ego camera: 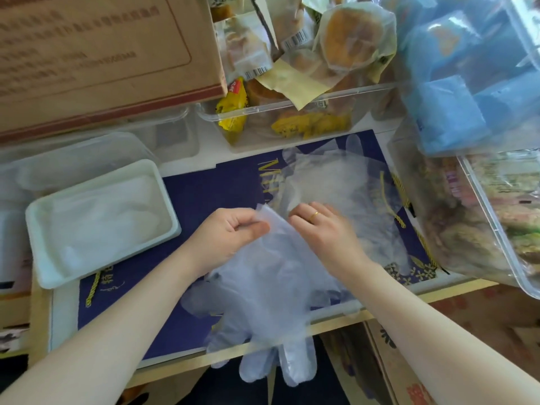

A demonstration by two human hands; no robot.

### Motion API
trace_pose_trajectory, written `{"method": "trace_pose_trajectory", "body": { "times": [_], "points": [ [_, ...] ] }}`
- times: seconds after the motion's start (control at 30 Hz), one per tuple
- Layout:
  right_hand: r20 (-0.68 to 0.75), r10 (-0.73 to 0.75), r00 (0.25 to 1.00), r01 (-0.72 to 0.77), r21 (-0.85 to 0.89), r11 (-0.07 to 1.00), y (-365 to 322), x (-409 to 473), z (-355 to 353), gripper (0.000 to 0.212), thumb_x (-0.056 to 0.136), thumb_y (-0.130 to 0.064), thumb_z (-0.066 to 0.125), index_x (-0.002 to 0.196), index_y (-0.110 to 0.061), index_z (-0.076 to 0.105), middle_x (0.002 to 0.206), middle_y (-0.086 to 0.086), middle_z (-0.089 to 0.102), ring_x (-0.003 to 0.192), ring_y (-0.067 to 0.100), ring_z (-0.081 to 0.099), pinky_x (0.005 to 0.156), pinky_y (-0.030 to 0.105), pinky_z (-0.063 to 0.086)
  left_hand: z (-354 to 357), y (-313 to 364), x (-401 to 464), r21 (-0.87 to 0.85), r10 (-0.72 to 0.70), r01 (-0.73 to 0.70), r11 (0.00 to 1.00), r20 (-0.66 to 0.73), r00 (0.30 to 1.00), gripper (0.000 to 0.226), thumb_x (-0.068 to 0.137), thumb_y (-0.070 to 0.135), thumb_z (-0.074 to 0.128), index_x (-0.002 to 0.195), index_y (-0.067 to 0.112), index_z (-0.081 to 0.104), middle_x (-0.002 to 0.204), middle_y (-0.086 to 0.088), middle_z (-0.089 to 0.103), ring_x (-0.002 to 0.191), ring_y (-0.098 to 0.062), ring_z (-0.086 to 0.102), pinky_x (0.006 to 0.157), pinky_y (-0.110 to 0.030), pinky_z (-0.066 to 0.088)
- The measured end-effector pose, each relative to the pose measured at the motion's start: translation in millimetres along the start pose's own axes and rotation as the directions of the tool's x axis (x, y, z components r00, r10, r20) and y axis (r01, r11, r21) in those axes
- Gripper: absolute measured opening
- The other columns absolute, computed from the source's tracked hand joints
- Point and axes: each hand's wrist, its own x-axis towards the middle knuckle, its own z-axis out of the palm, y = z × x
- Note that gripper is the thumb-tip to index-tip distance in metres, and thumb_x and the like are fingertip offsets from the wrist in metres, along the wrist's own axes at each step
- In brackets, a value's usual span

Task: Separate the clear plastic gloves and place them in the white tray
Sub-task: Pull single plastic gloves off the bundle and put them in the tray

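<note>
A clear plastic glove (263,290) hangs over the front edge of the table, fingers pointing down. My left hand (233,229) pinches its cuff between thumb and curled fingers. My right hand (324,226), with a ring on it, touches the same cuff edge from the right, its fingers bent; what they grip is hidden. Behind the hands lies a pile of clear gloves (330,176) on a dark blue mat (204,194). The white tray (32,217) stands at the left with several clear gloves lying flat inside.
A brown cardboard box (96,54) sits at the back left. Clear bins of wrapped snacks (292,112) stand behind the mat. A bag of blue packets (467,83) and another clear bin (496,217) crowd the right. Gold cord (391,200) lies on the mat.
</note>
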Motion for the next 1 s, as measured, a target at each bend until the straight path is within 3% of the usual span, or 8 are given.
{"method": "trace_pose_trajectory", "body": {
  "times": [0.07,0.13,0.23,0.43,0.6,0.77,0.9,1.0],
  "points": [
    [0.054,0.231,0.972,-0.237,0.235,0.943,2.1,-1.1,4.0,0.024,0.086,-0.028,0.051,0.089,-0.01,0.067,0.096,0.008,0.063,0.084,0.03,0.058,0.073,0.032,0.041,-5.6,-4.8,-3.0,0.057,0.021,-0.019,0.998,-0.038,0.999,0.015,0.089,0.012,0.059,0.081,0.013,0.072,0.072,0.002,0.069,0.068,-0.009,0.062,0.064,-0.024,0.05],
    [0.139,0.525,0.84,-0.53,0.422,0.736,8.7,1.9,3.8,0.039,0.086,-0.038,0.056,0.116,-0.013,0.059,0.124,0.007,0.053,0.114,0.026,0.047,0.096,0.029,0.034,-14.1,-8.1,-6.4,0.03,0.033,-0.032,0.999,-0.046,0.998,0.014,0.085,0.02,0.061,0.08,0.014,0.072,0.074,0.001,0.07,0.07,-0.01,0.063,0.064,-0.024,0.051],
    [0.288,0.732,0.617,-0.779,0.353,0.518,24.0,9.7,6.6,0.06,0.086,-0.033,0.063,0.138,-0.017,0.037,0.145,0.004,0.033,0.133,0.022,0.028,0.109,0.035,0.027,-24.1,-15.3,-8.7,0.041,0.024,-0.022,0.999,-0.064,0.998,0.016,0.081,0.026,0.062,0.081,0.014,0.073,0.08,-0.004,0.071,0.074,-0.016,0.065,0.07,-0.031,0.052],
    [0.307,0.845,0.438,-0.883,-0.026,0.468,22.0,29.5,16.0,0.085,0.082,-0.035,0.069,0.145,-0.007,0.019,0.148,0.013,0.022,0.133,0.035,0.023,0.104,0.039,0.029,-36.6,-33.8,-14.5,0.208,0.07,-0.057,0.977,-0.054,0.996,0.013,0.087,0.02,0.061,0.093,0.018,0.073,0.091,0.007,0.071,0.085,-0.005,0.064,0.078,-0.017,0.048],
    [0.265,0.906,0.329,-0.944,0.101,0.313,21.7,39.1,24.6,0.084,0.083,-0.013,0.069,0.145,-0.006,0.013,0.143,0.018,0.026,0.119,0.037,0.045,0.085,0.032,0.041,-44.3,-47.3,-20.3,0.299,0.085,-0.017,0.954,-0.217,0.973,0.018,0.089,0.018,0.061,0.074,0.027,0.066,0.069,0.005,0.064,0.064,-0.001,0.05,0.064,-0.01,0.04],
    [0.279,0.94,0.195,-0.953,0.279,0.114,38.7,38.8,19.0,0.048,0.078,-0.018,0.071,0.119,-0.01,0.048,0.118,0.011,0.056,0.102,0.029,0.058,0.084,0.04,0.051,-51.2,-53.4,-22.4,0.436,0.121,0.034,0.899,-0.322,0.939,0.037,0.091,0.018,0.056,0.063,0.011,0.035,0.057,0.007,0.034,0.054,-0.007,0.029,0.049,-0.016,0.028],
    [0.319,0.876,0.361,-0.741,0.669,0.062,28.3,37.2,-6.7,0.015,0.082,-0.006,0.067,0.083,-0.019,0.059,0.092,0.001,0.062,0.08,0.008,0.059,0.077,0.029,0.044,-52.0,-54.1,-16.8,0.407,0.083,0.072,0.911,-0.35,0.933,0.034,0.093,0.022,0.052,0.069,0.001,0.04,0.063,-0.014,0.04,0.058,-0.009,0.032,0.052,-0.022,0.028],
    [0.425,0.656,0.624,-0.61,0.789,0.069,12.3,30.8,-41.0,0.023,0.078,-0.014,0.07,0.099,-0.009,0.064,0.096,0.005,0.067,0.092,0.015,0.063,0.084,0.032,0.048,-46.7,-47.4,-11.1,0.38,0.095,0.062,0.923,-0.381,0.92,0.033,0.093,0.023,0.05,0.074,-0.003,0.045,0.067,-0.019,0.047,0.059,-0.019,0.037,0.055,-0.027,0.03]
  ]
}}
